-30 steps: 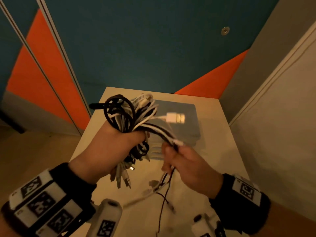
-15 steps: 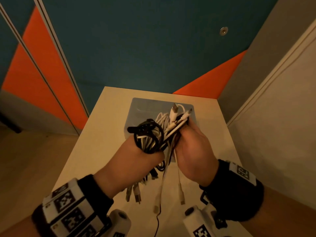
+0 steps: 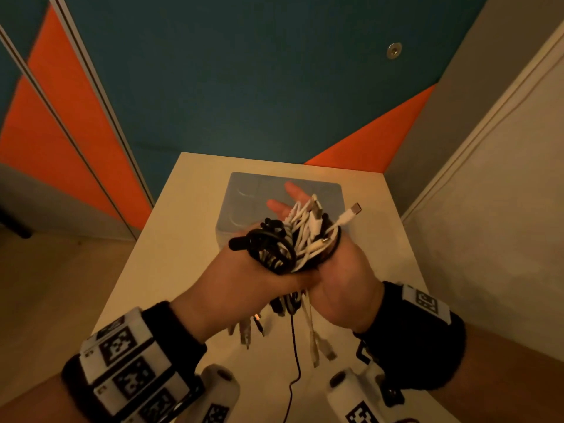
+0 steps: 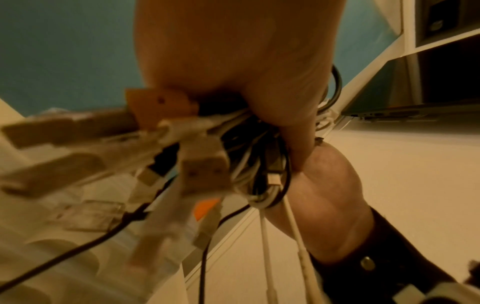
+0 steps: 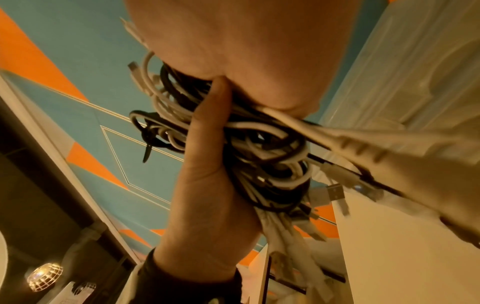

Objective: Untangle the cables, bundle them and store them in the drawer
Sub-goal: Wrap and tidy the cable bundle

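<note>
Hovering over the tabletop (image 3: 171, 239) | grey box (image 3: 244, 190) just beyond | cables (image 3: 299, 239) one black-and-white wad in mid-air — gathered, not tied | left hand (image 3: 244, 276) clamped round it, right hand (image 3: 345, 270) flat against it, fingers straight | plug ends (image 3: 314, 346) dangling — tying and stashing still to do, I reckon

Black wrist cuffs (image 3: 409, 340), white coded marker tags (image 3: 120, 346)

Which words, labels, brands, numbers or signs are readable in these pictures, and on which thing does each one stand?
No word, number or brand can be read in any view.
On the left wrist band: black-and-white square code marks, no letters.
On the right wrist band: one mark of the same kind, no letters.
On the cables: the plugs show no legible marking, and they are blurred in the wrist views.
</note>
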